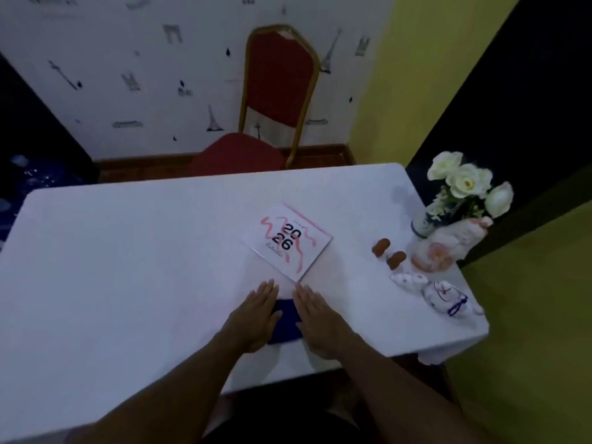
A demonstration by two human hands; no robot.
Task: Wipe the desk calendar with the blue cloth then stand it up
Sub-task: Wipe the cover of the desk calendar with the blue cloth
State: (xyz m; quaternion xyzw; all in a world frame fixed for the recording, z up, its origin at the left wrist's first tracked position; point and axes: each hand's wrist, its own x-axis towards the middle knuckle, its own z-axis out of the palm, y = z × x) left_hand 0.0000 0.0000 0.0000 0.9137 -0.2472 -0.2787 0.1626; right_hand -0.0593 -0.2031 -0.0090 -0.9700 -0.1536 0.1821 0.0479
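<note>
The desk calendar (287,242) lies flat on the white table (128,267), right of centre, its white cover printed with "2026" and pink ribbon lines. A folded blue cloth (286,320) rests on the table just below the calendar's near corner. My left hand (254,317) lies flat, palm down, over the cloth's left edge. My right hand (320,318) lies flat, palm down, over its right edge. Fingers of both hands are stretched out and hold nothing. Much of the cloth is hidden under the hands.
Along the table's right edge stand a vase of white flowers (464,187), a pale figurine (448,245), two small brown items (389,253) and blue-and-white ceramic pieces (442,296). A red chair (272,100) faces the far side.
</note>
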